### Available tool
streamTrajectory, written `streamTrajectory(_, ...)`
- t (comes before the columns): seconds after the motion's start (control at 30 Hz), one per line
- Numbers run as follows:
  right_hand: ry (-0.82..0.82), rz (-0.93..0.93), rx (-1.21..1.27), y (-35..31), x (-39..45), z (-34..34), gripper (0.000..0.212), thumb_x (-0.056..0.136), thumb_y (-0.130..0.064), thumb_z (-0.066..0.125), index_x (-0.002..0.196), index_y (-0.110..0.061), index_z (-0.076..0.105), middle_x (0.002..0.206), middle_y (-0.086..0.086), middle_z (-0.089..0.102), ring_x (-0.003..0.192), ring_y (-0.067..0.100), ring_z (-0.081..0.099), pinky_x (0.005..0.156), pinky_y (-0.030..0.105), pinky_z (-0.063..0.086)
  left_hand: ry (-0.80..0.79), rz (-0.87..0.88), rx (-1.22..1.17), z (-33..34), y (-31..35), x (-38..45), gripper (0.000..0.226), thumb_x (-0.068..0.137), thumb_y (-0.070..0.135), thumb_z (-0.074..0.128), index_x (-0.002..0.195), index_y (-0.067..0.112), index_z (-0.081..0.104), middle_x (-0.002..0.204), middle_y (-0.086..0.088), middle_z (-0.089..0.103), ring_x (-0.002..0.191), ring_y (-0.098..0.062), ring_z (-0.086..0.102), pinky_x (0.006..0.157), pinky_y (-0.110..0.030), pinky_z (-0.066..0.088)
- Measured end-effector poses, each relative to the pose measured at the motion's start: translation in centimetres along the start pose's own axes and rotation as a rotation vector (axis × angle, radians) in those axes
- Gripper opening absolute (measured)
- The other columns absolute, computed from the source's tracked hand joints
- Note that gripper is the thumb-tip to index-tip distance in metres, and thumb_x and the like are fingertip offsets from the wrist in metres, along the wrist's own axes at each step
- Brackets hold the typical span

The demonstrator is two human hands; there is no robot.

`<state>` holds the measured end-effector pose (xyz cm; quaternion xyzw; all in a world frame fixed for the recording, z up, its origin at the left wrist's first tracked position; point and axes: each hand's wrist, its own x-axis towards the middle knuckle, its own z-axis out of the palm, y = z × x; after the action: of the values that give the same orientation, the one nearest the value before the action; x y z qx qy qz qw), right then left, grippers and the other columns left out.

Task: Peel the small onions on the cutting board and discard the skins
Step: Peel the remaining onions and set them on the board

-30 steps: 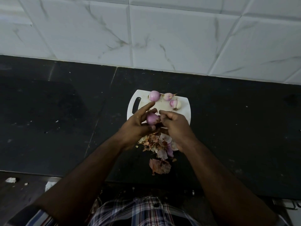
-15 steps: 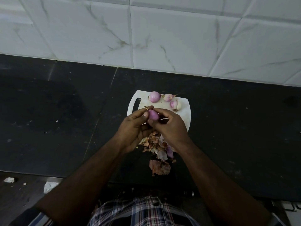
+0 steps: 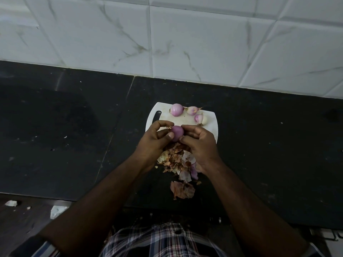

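Progress looks decent, I'd say past halfway: a heap of skins (image 3: 178,160) sits on the near end of the cutting board (image 3: 209,125) and spills onto the dark tabletop (image 3: 269,145), so discarding isn't done yet. Three small onions (image 3: 177,109) wait along the far edge, some with papery bits on. The onion in hand (image 3: 177,133), smooth, purple, nearly bare, hangs just above the board, left hand (image 3: 155,140) and right hand (image 3: 199,140) fingers curled, pinching it.
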<state>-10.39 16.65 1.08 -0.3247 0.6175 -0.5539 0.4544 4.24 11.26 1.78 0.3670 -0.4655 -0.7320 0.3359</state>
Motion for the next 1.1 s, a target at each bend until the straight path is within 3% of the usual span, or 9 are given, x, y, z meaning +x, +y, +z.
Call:
streamTrajectory(0.17,-0.017,0.07,0.012,-0.2,0.5,-0.3,0.028,0.081,-0.004,0.074,0.108,-0.009,0.073,0.098,0.009,0.077,0.097,0.026,0.074,0.091,0.05,0.058,-0.016,0.027,0.096,0.1,0.2,-0.3,0.028,0.096,-0.008,0.055,0.119,0.008,0.061,0.115,-0.02,0.07,0.099,-0.028,0.066,0.094,-0.047,0.054)
streamTrajectory(0.3,0.013,0.16,0.041,-0.4,0.9,-0.3,0.024,0.076,-0.001,0.074,0.099,-0.009,0.076,0.093,0.013,0.077,0.093,0.032,0.074,0.088,0.055,0.058,-0.022,0.054,0.174,0.0,0.1,-0.3,0.029,0.095,-0.007,0.058,0.122,0.002,0.059,0.116,-0.017,0.071,0.099,-0.026,0.069,0.088,-0.042,0.057)
streamTrajectory(0.5,0.028,0.19,0.053,-0.3,1.0,-0.5,0.026,0.079,0.005,0.064,0.098,-0.008,0.076,0.093,0.014,0.077,0.095,0.033,0.072,0.088,0.049,0.059,-0.004,0.054,0.179,0.2,0.2,-0.4,0.028,0.095,-0.007,0.058,0.121,0.004,0.061,0.111,-0.01,0.074,0.099,-0.021,0.071,0.085,-0.037,0.059)
streamTrajectory(0.7,-0.087,0.19,0.197,0.1,0.8,-1.0,0.03,0.085,0.006,0.066,0.112,-0.005,0.073,0.108,0.014,0.075,0.105,0.029,0.071,0.095,0.045,0.055,0.023,0.04,0.128,0.3,0.6,-0.4,0.024,0.095,-0.008,0.058,0.115,0.003,0.061,0.096,-0.004,0.076,0.085,-0.014,0.073,0.076,-0.029,0.062)
streamTrajectory(0.8,-0.036,0.174,0.129,0.7,1.0,-0.9,0.036,0.084,0.007,0.067,0.117,-0.008,0.071,0.11,0.008,0.075,0.107,0.024,0.071,0.099,0.046,0.054,0.052,0.032,0.129,0.4,0.7,-0.3,0.021,0.094,-0.006,0.06,0.114,-0.003,0.061,0.087,-0.003,0.077,0.08,-0.015,0.074,0.073,-0.032,0.063)
streamTrajectory(0.97,0.115,0.132,0.066,0.2,0.8,0.1,0.028,0.087,0.002,0.067,0.101,-0.02,0.077,0.101,0.0,0.078,0.101,0.018,0.073,0.094,0.043,0.057,0.175,0.076,0.102,1.2,0.3,0.1,0.01,0.096,0.002,0.063,0.105,-0.002,0.065,0.086,-0.011,0.076,0.082,-0.025,0.076,0.069,-0.036,0.063)
streamTrajectory(1.1,0.21,-0.019,-0.187,-0.1,0.5,0.3,0.019,0.091,-0.007,0.066,0.098,-0.02,0.078,0.091,-0.007,0.077,0.09,0.006,0.072,0.088,0.036,0.06,0.293,0.068,0.07,1.4,0.1,0.5,0.01,0.099,0.01,0.062,0.098,0.001,0.067,0.084,-0.013,0.074,0.079,-0.029,0.074,0.066,-0.04,0.063)
